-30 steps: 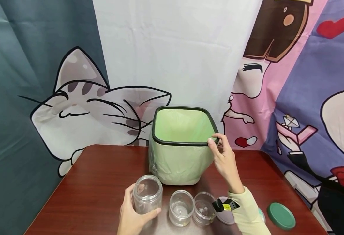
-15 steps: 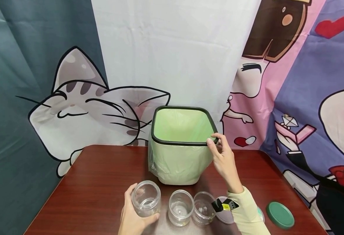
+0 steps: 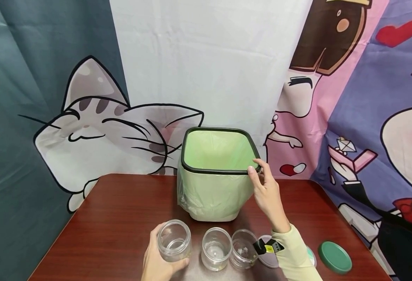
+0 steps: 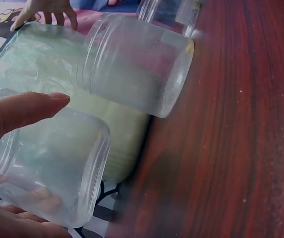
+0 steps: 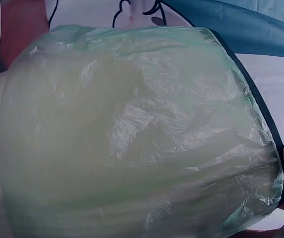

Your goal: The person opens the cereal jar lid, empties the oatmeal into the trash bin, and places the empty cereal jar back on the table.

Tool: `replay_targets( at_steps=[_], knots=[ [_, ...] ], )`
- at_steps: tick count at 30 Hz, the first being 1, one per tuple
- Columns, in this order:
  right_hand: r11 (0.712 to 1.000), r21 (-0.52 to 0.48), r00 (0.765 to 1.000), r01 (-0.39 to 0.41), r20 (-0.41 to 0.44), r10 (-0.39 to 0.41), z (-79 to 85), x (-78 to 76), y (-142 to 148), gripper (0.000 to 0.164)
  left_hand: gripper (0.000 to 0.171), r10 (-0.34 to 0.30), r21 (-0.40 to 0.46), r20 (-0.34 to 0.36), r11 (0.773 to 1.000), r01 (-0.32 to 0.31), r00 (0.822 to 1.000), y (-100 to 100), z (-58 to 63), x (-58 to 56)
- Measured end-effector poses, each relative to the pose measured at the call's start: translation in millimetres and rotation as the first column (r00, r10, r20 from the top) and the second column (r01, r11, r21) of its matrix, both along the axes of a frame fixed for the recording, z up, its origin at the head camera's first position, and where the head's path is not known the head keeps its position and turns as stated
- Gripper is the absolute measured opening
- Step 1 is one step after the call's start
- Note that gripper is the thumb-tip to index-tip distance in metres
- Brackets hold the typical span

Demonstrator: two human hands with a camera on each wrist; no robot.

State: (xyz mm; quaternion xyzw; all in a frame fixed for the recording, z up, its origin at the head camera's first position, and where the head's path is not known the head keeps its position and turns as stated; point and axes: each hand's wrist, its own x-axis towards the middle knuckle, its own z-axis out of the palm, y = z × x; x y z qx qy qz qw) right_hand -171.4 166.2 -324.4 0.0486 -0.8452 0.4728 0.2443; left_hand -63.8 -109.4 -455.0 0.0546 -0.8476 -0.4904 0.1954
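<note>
A clear jar (image 3: 175, 246) is in my left hand (image 3: 156, 255), its mouth up and slightly tilted. In the left wrist view my thumb (image 4: 37, 110) lies along one side of this jar (image 4: 57, 163) with fingers behind it; whether its base touches the table I cannot tell. My right hand (image 3: 266, 191) pinches the black rim of a pale green waste bin (image 3: 214, 195) at its near right corner, thumb outside. A thin bag lines the bin and folds over its outside (image 5: 132, 124). A second clear jar (image 3: 217, 249) stands beside the held one.
A third clear jar (image 3: 243, 251) holds small pale bits. Right of it lie a greyish lid (image 3: 270, 259), another lid partly behind the right sleeve (image 3: 295, 253), and a green lid (image 3: 335, 256). The dark red table (image 3: 121, 218) meets a printed curtain (image 3: 206, 70) behind.
The left hand has lowered the jar a little toward the table's near side. The right hand keeps its hold on the bin's rim; the bin and other jars have stayed in place.
</note>
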Motion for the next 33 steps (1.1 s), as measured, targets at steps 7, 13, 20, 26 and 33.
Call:
replay_targets(
  at_steps=[7, 13, 20, 26, 33],
  knots=[
    [1.0, 0.018, 0.999, -0.026, 0.031, 0.025, 0.0, 4.3, 3, 0.05, 0.112, 0.015, -0.009, 0.026, 1.0, -0.015, 1.0, -1, -3.4, -0.4],
    [0.998, 0.052, 0.996, -0.047, 0.072, 0.043, -2.1, 10.4, 8, 0.059, 0.113, 0.012, -0.025, 0.041, 1.0, -0.011, 0.999, -1, -8.3, -2.1],
    [0.997, 0.072, 0.995, -0.025, 0.095, 0.018, -8.8, 16.9, 22, 0.059, 0.114, -0.007, -0.015, 0.039, 1.0, 0.008, 0.999, -1, -11.4, -4.9],
    [0.989, 0.149, 0.994, 0.001, 0.111, -0.018, -20.9, 24.7, 42, 0.055, 0.113, -0.028, -0.008, 0.059, 1.0, 0.029, 0.998, -1, -14.5, -6.1],
    [0.973, 0.229, 0.99, 0.029, 0.13, -0.06, -30.5, 34.4, 67, 0.053, 0.114, -0.03, -0.016, 0.062, 0.999, 0.031, 0.998, -1, -18.3, -6.3]
  ],
)
